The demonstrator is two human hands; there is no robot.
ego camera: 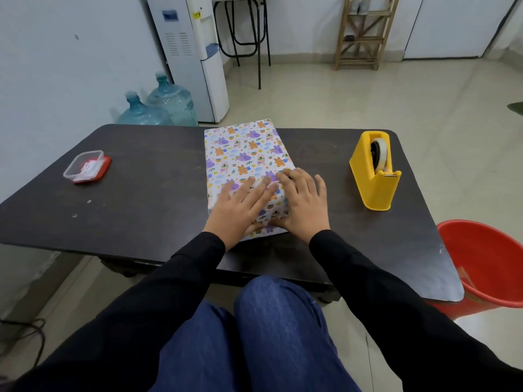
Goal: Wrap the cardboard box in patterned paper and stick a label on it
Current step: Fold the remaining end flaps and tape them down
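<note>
The cardboard box [246,148], already covered in patterned paper as far as I can see, lies mid-table [155,179] with its length running from the near edge to the far edge. The person seems to be pressing down the wrapping at the near end. To do that well I'd say lean evenly through flat palms and run the fingers outward along the fold so the paper creases sharply against the box edge and can't spring up before tape goes on. The left hand [240,205] lies flat on the top, fingers straight and close together, angled toward the box's right side, thumb dropped over the near end face. The right hand [304,205] covers the near right corner, fingers lightly spread and straight, thumb low against the end; the fingertips of both hands nearly meet. Both wrists sit low, sleeves reaching over the near edge. A yellow tape dispenser [375,171] stands by the far right corner, and a small lidded container [86,166] sits toward the left edge; whether it holds the label I cannot tell.
</note>
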